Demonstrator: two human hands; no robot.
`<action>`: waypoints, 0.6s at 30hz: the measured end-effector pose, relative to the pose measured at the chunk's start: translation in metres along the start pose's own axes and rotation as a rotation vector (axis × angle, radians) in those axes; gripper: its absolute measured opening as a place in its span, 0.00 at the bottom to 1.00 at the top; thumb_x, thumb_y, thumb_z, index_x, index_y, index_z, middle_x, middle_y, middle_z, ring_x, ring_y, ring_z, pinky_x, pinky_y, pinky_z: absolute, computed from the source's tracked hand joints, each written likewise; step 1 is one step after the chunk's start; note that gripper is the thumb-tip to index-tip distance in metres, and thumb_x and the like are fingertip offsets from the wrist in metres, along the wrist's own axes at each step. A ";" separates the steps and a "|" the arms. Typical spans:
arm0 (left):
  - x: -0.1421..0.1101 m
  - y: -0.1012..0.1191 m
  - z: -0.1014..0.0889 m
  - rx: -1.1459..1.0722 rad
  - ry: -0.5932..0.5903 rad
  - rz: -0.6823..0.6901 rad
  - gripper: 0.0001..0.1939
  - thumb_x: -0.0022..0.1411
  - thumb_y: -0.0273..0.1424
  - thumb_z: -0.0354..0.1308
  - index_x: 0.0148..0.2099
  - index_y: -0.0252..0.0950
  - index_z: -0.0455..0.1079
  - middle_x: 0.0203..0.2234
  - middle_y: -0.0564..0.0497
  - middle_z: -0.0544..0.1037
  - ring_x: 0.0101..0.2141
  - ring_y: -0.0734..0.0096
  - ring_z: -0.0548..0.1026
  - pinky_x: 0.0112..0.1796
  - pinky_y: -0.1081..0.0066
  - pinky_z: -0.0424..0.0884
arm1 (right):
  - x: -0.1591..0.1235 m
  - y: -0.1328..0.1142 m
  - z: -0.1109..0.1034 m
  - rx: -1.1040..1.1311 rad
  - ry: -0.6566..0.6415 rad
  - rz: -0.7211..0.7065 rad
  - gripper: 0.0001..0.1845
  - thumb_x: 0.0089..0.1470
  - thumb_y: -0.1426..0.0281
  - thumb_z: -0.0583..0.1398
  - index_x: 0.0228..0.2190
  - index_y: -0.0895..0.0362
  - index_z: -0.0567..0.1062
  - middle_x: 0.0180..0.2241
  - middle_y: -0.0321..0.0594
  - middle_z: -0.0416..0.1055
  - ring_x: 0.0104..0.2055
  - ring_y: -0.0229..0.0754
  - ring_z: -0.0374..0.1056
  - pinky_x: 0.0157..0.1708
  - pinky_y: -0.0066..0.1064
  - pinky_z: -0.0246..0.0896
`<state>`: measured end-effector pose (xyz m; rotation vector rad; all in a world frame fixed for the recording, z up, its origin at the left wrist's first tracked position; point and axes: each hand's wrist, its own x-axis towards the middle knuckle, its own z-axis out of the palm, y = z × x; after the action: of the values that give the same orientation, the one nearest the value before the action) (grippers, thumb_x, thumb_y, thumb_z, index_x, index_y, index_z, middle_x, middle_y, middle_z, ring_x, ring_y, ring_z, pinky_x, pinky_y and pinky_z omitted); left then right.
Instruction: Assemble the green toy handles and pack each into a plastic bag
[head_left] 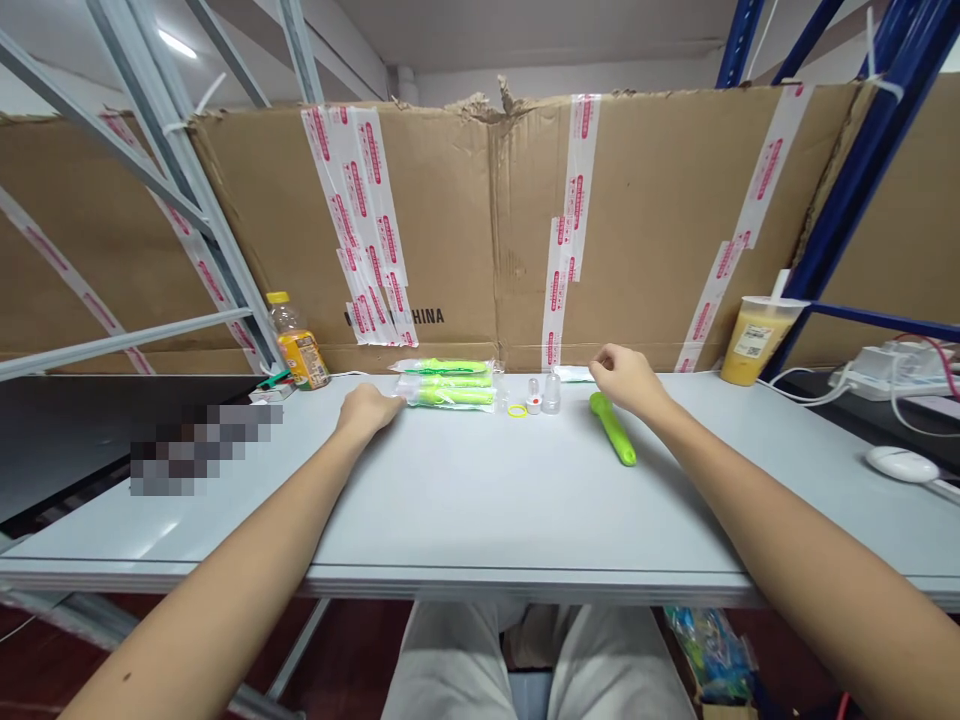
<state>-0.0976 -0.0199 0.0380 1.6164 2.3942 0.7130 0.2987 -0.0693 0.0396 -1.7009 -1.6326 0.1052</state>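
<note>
My left hand [367, 408] rests on the table with its fingers curled together, the fingertips at the left end of several bright green items in clear plastic wrappers [454, 396]. Whether it grips the nearest wrapper is hidden. My right hand [624, 376] is curled closed just above the table, and anything between its fingers is out of sight. Below it lies a loose green handle-shaped piece [613, 430], thicker at its far end. Between the hands are a yellow ring [517, 411], a small clear part with a white-and-red base [534, 399] and a clear cap [551, 395].
A white flat packet [574, 374] lies by my right hand. A drink bottle [301, 345] stands at the back left, a lidded cup of yellow drink [759, 340] at the back right. Cardboard [450, 200] walls the rear. A white mouse-shaped object [901, 464] and cables are at right.
</note>
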 end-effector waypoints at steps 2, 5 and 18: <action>-0.003 0.002 -0.005 0.124 -0.018 -0.015 0.15 0.50 0.42 0.64 0.26 0.35 0.71 0.28 0.37 0.79 0.33 0.48 0.77 0.29 0.64 0.66 | -0.004 -0.005 -0.006 -0.144 -0.062 0.079 0.18 0.56 0.58 0.56 0.41 0.58 0.71 0.43 0.51 0.75 0.44 0.53 0.71 0.36 0.36 0.60; -0.018 0.010 -0.006 0.153 0.096 0.090 0.15 0.56 0.42 0.58 0.27 0.35 0.72 0.32 0.37 0.80 0.35 0.49 0.77 0.29 0.64 0.64 | -0.012 -0.014 -0.015 -0.322 -0.209 0.169 0.34 0.53 0.49 0.58 0.50 0.62 0.66 0.48 0.59 0.73 0.47 0.58 0.71 0.36 0.38 0.61; -0.100 0.082 0.077 0.170 0.271 1.308 0.13 0.67 0.31 0.48 0.37 0.36 0.74 0.35 0.45 0.77 0.39 0.62 0.75 0.39 0.65 0.68 | -0.001 0.009 0.011 -0.511 -0.536 0.171 0.14 0.52 0.66 0.61 0.38 0.63 0.77 0.41 0.57 0.77 0.37 0.51 0.75 0.33 0.35 0.62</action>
<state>0.0401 -0.0634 -0.0029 3.2618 1.2097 0.8913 0.2997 -0.0642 0.0264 -2.3515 -2.0147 0.2643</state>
